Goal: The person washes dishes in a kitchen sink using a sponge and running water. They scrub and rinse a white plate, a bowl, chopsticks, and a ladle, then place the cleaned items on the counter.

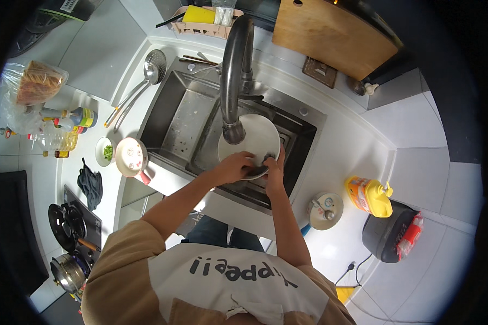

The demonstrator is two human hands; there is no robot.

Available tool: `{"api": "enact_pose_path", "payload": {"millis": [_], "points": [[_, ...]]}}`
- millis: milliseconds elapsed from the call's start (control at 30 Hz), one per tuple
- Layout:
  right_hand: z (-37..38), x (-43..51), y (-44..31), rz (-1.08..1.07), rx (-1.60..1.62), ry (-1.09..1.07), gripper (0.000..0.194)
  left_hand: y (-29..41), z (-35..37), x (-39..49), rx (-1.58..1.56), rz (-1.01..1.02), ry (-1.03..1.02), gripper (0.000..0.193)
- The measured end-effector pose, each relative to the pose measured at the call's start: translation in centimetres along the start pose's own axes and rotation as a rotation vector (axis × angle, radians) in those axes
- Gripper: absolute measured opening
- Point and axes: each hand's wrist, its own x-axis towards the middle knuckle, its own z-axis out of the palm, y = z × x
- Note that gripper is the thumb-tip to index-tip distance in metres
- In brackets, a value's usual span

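Observation:
A large round white bowl (250,150), tilted, is over the right side of the steel sink, beneath the spout of the curved faucet (229,81). My left hand (236,166) grips its near left rim, fingers bent inward. At the near right rim, my right hand (274,170) holds the bowl with the thumb inside and the fingers around the outer wall. Something dark (269,156) shows by the right thumb; I cannot tell whether it is a scourer or a mark. A dark band lies along the near rim between the hands. The faucet hides part of the bowl.
The steel sink (183,118) has food bits on its left side. Left are a small bowl of chopped greens (107,152), a pink-handled pan (131,156) and a skimmer (155,65). Right are a blue-handled pan (325,211) with a spoon and a yellow pump bottle (368,196).

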Motion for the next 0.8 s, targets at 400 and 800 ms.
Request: {"api": "enact_pose_path", "payload": {"millis": [400, 800], "points": [[-0.1, -1.9, 1.8, -0.081, -0.022, 0.024, 0.092, -0.7, -1.3, -0.9, -0.084, -0.442, 0.59, 0.058], [-1.2, 0.0, -1.6, 0.195, -0.073, -0.222, 0.093, -1.7, -7.3, 10.3, 0.33, 0.364, 0.101, 0.044]]}}
